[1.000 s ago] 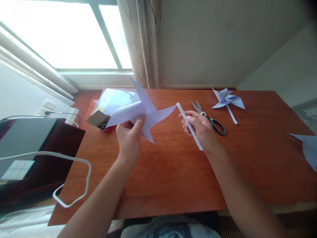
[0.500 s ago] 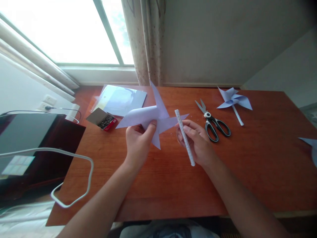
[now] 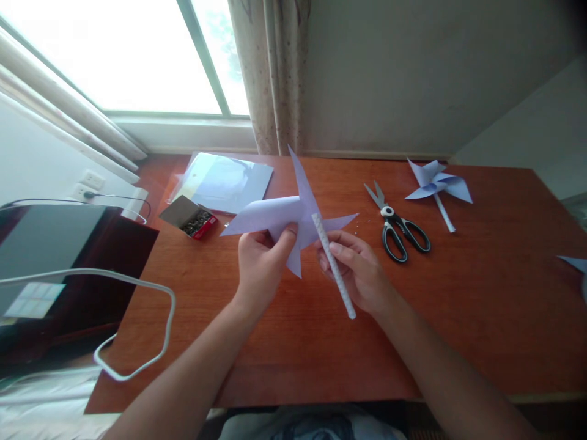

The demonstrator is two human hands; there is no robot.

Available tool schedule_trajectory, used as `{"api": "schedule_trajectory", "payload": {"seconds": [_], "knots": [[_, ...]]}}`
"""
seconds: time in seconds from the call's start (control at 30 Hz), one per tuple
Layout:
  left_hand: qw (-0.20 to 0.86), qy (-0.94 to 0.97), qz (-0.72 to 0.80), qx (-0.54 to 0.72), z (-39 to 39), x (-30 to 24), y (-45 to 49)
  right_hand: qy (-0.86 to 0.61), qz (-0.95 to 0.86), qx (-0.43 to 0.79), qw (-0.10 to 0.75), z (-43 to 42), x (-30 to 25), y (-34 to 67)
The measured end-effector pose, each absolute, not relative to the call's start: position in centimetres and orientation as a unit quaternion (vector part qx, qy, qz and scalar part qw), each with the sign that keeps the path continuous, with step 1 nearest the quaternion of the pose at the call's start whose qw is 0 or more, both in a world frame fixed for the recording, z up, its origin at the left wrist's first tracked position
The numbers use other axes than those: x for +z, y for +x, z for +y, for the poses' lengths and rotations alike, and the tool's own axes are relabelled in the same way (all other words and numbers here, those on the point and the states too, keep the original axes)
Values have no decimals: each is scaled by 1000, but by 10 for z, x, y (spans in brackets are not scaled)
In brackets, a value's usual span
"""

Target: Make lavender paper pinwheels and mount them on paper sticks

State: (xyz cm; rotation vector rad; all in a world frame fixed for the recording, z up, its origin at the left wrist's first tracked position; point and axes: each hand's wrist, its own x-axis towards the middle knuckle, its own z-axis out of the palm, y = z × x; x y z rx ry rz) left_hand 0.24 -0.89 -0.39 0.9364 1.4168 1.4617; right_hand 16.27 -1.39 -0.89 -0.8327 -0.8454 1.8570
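My left hand (image 3: 260, 267) pinches the centre of a pale blue paper pinwheel head (image 3: 293, 214), held up above the wooden table (image 3: 293, 342). My right hand (image 3: 360, 272) grips a thin white rolled paper stick (image 3: 333, 264). The stick's upper end lies against the pinwheel, just right of its centre. Both hands are closed on what they hold, close together over the middle of the table.
Black-handled scissors (image 3: 398, 225) lie right of my hands. A finished pinwheel on a stick (image 3: 436, 182) lies at the back right. A small open box of pins (image 3: 192, 217) and a plastic sleeve of paper (image 3: 227, 181) are back left. A white cable (image 3: 132, 330) loops off the left edge.
My right hand has brought the stick leftward until its top meets the pinwheel. My left hand has shifted the pinwheel slightly to the right.
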Motion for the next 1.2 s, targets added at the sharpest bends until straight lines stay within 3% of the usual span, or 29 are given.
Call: {"api": "schedule_trajectory", "payload": {"seconds": [1.2], "knots": [[436,379,558,595,-11,-3,3,-349,-308,763,448,-16,-15,158]]}}
